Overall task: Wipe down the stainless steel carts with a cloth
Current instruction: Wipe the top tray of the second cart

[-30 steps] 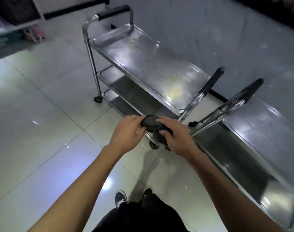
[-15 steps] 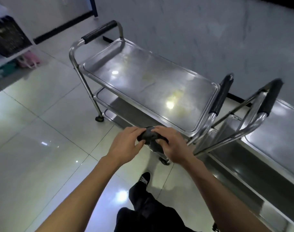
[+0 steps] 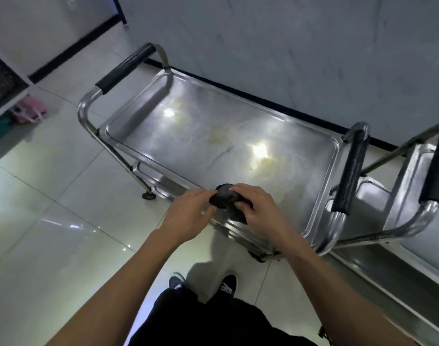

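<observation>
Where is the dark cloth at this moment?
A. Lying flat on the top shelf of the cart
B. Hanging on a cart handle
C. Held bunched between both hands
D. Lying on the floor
C: the dark cloth is bunched between the left hand and right hand, at the near edge of the cart.

I found no lettering, number, label or sign that could be read anywhere. My right shoe [image 3: 227, 287] bore a white mark, too small and blurred for me to tell as a brand or letter.
</observation>
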A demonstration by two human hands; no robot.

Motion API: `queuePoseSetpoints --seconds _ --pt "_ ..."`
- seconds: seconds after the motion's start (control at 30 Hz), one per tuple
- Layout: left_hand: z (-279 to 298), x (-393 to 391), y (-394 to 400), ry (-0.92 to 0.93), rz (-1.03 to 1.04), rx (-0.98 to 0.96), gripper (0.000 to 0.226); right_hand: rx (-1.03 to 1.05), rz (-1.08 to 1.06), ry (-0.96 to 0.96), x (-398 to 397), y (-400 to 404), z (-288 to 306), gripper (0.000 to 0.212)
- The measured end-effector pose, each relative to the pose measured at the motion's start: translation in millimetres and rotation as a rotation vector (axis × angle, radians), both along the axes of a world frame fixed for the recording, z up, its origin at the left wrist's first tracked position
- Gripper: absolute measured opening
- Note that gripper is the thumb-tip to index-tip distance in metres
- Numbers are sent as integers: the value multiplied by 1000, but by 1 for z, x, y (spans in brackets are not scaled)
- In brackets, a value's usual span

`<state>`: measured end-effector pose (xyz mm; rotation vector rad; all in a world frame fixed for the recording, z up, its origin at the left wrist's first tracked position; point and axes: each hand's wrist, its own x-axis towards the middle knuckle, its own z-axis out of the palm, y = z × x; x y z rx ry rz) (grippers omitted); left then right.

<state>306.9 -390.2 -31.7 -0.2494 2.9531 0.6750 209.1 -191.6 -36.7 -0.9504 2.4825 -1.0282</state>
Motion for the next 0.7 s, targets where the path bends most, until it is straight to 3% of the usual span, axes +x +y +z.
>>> queuePoseSetpoints --seconds 0.7 --pt "-38 -252 -163 -123 -343 8 48 85 -430 52 -153 -131 -21 34"
